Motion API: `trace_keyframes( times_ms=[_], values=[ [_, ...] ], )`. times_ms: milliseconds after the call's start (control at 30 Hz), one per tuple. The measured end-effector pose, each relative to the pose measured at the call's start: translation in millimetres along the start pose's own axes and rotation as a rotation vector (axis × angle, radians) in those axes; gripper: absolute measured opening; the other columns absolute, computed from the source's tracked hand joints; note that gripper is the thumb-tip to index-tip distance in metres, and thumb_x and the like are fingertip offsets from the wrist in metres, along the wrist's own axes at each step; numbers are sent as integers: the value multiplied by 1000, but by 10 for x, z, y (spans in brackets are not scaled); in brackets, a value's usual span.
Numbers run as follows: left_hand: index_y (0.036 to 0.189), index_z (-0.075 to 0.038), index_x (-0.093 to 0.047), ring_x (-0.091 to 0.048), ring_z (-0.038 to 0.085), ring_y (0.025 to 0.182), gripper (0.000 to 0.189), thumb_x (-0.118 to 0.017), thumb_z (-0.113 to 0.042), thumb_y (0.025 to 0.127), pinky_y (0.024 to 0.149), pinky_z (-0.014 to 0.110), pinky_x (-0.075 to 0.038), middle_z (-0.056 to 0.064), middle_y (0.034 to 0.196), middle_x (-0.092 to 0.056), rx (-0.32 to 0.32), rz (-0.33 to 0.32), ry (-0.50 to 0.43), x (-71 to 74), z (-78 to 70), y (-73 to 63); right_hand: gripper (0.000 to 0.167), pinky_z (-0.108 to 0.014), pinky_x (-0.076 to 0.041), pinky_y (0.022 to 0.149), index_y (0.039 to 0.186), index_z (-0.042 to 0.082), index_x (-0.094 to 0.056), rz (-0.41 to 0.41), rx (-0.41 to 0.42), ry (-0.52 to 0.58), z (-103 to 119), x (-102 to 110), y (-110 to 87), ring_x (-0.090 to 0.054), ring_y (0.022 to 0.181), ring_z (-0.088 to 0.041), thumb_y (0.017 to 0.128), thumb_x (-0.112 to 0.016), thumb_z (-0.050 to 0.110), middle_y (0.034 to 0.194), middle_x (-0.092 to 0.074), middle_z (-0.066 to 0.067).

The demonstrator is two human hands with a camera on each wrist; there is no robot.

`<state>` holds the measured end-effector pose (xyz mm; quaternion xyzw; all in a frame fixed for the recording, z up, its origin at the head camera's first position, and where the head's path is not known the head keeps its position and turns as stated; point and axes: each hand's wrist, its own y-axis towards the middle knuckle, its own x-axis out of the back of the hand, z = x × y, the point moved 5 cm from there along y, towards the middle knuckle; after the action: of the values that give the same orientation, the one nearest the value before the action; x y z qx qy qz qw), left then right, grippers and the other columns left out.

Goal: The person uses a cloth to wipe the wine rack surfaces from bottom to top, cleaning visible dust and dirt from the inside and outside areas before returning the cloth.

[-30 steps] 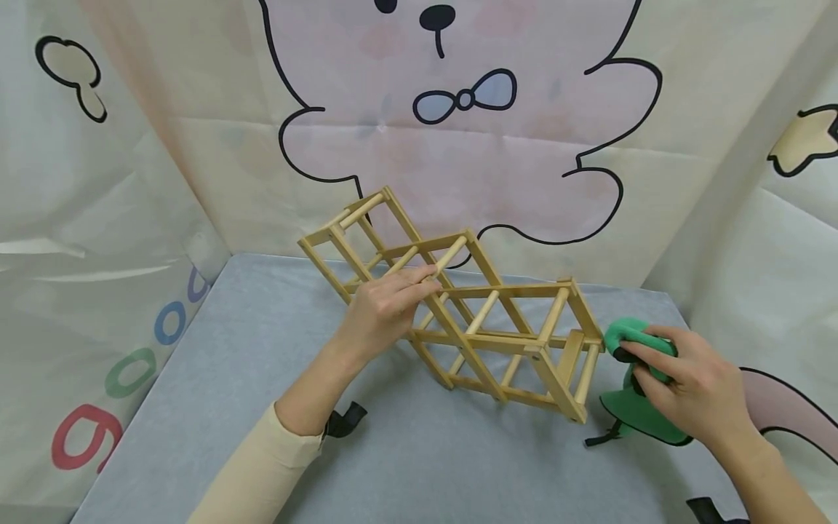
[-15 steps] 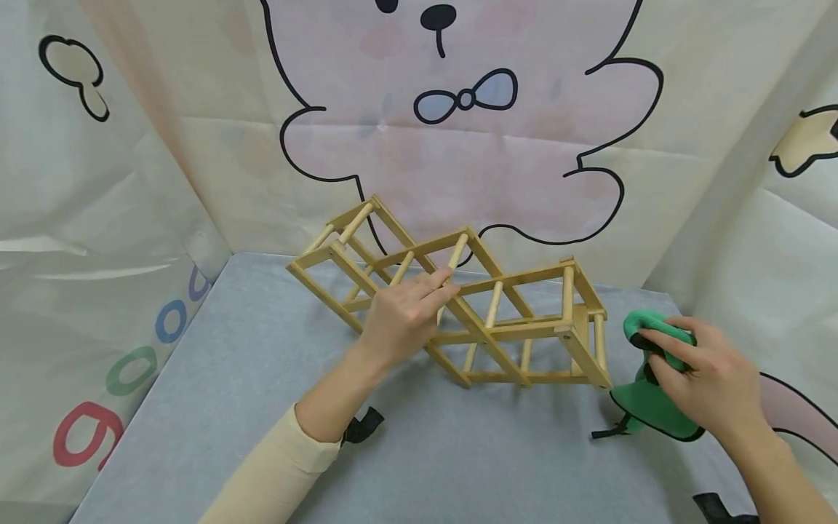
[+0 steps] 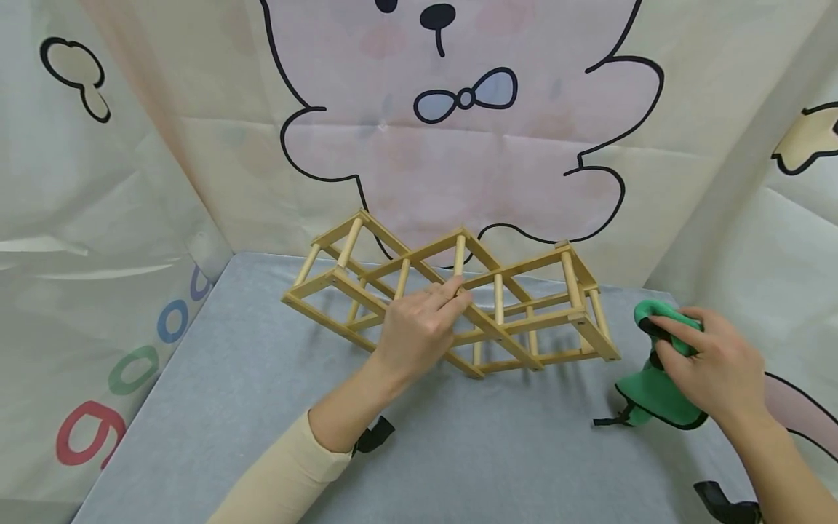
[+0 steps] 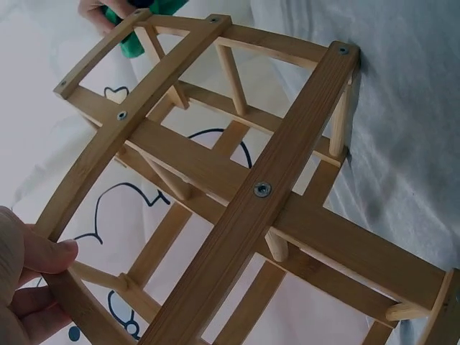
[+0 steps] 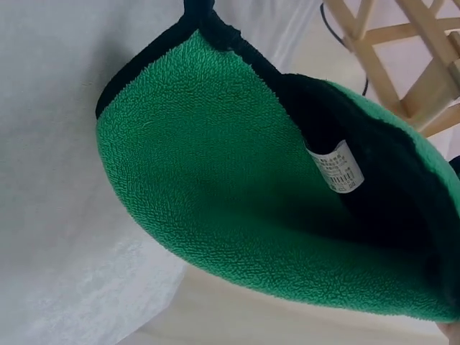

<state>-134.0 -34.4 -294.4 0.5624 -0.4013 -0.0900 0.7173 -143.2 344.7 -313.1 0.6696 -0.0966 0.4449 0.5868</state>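
Note:
A light wooden lattice rack [image 3: 500, 332] of crossed slats and round dowels stands stretched out across the table. My left hand [image 3: 419, 327] grips its upper middle part; in the left wrist view the thumb [image 4: 54, 253] pinches a slat from one side with fingers behind. To the right, my right hand [image 3: 716, 364] holds a bunched green cloth [image 3: 661, 397], apart from the rack's right end. The right wrist view shows the cloth's fuzzy green face [image 5: 201, 172], dark edging, a hanging loop and a white label [image 5: 336, 169]. Most of the right fingers are hidden there.
A grey-blue cloth covers the table [image 3: 511, 466]. Behind it hangs a printed backdrop [image 3: 216, 167] with a cartoon animal, close to the rack's back. Side panels stand left and right. Black straps [image 3: 374, 437] stick out at the wrists.
My left hand has shifted right and turned the rack: its left end came lower and nearer, its right end farther back. My right hand with the cloth has drawn right, away from the rack.

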Motion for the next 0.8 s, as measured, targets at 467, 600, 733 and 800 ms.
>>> trace_keyframes(
  times_ms=[467,600,733,800],
  values=[
    [102,-8,-80,-78,20,90,24,-71,11,90,78,27,-63,10,114,-78,39,35,-28,69,-22,-38,37,-33,-36,40,117,-3,-76,352,-275,-75,-425,-574,-137,-61,82,-48,82,-71,6,115,-61,-35],
    [111,-7,-78,-77,22,99,28,-70,12,91,89,30,-62,10,116,-77,41,58,-68,150,13,-97,40,-38,-41,41,123,-3,-73,478,-329,-74,-518,-759,-245,-62,87,-50,86,-72,12,119,-59,-37],
    [114,-6,-78,-76,23,100,29,-72,10,91,93,30,-60,10,115,-78,13,66,-53,224,42,-160,42,-51,-50,51,126,-5,-71,573,-345,-60,-562,-879,-356,-58,99,-56,89,-70,14,121,-57,-40],
    [113,-5,-78,-76,23,99,29,-74,11,89,93,30,-60,10,114,-78,-4,70,-47,245,49,-186,43,-57,-52,58,128,-6,-69,624,-363,-50,-581,-918,-401,-56,103,-58,91,-69,16,123,-56,-40]
  ],
)
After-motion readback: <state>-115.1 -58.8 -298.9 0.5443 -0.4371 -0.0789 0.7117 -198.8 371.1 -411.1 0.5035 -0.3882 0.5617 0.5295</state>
